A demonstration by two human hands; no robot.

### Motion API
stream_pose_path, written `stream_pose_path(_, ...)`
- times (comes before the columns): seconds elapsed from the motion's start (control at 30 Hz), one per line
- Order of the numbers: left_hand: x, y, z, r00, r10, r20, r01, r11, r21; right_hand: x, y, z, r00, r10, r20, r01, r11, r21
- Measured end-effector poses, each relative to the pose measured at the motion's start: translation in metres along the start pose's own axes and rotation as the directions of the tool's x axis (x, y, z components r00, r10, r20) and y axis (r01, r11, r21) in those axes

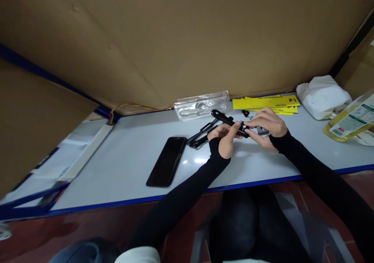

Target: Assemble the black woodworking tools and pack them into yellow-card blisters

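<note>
My left hand [223, 138] is closed around a black-handled tool [223, 117], which has a hole at its far end and tilts down to the right. At the tool's head, my right hand [267, 126] has its thumb and fingers pinched together by a small silvery part [243, 126]. What those fingertips hold is too small to make out. Beneath my left hand lie more black-handled tools [201, 132], partly covered. A small black piece [246, 113] rests just beyond my right hand, and a grey metal piece [262, 131] shows beneath it.
Left of my hands lies a black phone [167, 161]. Clear plastic blister packaging [201, 106] and yellow cards [270, 101] sit along the cardboard wall [187, 41]. On the right are a white bag [323, 96] and a bottle of yellow liquid [350, 119]. The table [117, 169] has a blue edge.
</note>
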State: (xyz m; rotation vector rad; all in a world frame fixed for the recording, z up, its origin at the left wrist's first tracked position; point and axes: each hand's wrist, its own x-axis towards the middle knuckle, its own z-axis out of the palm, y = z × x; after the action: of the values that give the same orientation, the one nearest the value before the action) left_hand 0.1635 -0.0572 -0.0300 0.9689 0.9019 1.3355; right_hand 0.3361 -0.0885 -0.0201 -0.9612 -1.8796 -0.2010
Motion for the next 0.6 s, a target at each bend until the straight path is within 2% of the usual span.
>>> stream_pose_path(0.07,0.0,0.0,-0.001,1.0,-0.006,0.007,0.006,1.0,0.02,0.0,0.003,0.001,0.999,-0.016,0.028,0.017,0.999,-0.035)
stream_pose_path(0.27,-0.002,0.001,0.001,1.0,-0.019,0.001,0.019,0.998,0.059,-0.006,-0.004,0.01,0.997,0.078,0.023,-0.076,0.993,-0.091)
stream_pose_path(0.37,-0.002,-0.003,-0.001,1.0,0.009,-0.014,-0.008,0.997,0.074,-0.011,-0.013,0.019,0.992,0.123,-0.034,-0.127,0.981,-0.149)
stream_pose_path(0.47,0.0,-0.013,-0.002,0.999,0.029,-0.02,-0.027,0.996,0.087,-0.016,-0.017,0.027,0.975,0.166,-0.147,-0.195,0.956,-0.217)
stream_pose_path(0.53,0.001,-0.018,-0.002,1.0,0.03,-0.009,-0.029,0.996,0.083,-0.018,-0.016,0.031,0.96,0.22,-0.173,-0.252,0.948,-0.196)
stream_pose_path(0.6,0.003,-0.019,-0.001,0.999,0.033,0.021,-0.034,0.997,0.071,-0.018,-0.014,0.032,0.922,0.356,-0.151,-0.37,0.926,-0.077)
